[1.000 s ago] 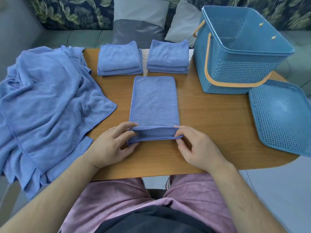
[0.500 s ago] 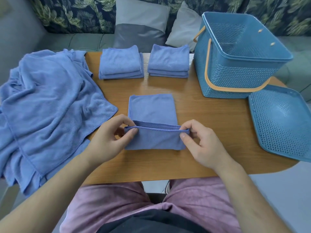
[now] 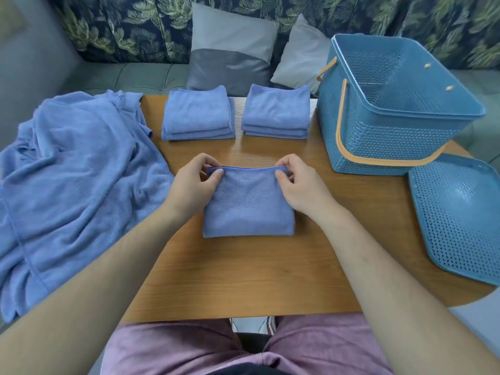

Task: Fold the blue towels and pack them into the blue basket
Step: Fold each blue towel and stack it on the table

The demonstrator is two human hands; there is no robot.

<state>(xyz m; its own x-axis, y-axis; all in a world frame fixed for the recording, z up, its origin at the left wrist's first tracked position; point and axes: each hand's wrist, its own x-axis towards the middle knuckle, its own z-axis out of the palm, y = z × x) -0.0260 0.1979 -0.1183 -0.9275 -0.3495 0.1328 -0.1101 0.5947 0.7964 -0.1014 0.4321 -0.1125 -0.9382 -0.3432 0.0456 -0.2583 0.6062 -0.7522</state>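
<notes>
Both hands, left hand [image 3: 193, 185] & right hand [image 3: 297, 182], pinch folded towel [image 3: 247, 207] at far corners; soft, light, limp, so support underneath when lifting.

Wears mauve-pink shorts [image 3: 173, 347] w/ dark, approx. black top [image 3: 243, 371].

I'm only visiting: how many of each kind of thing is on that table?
Folded towel stacks: 2
Towel being folded: 1
Heap of unfolded towels: 1
Blue basket: 1
Basket lid: 1
Total: 6
</notes>
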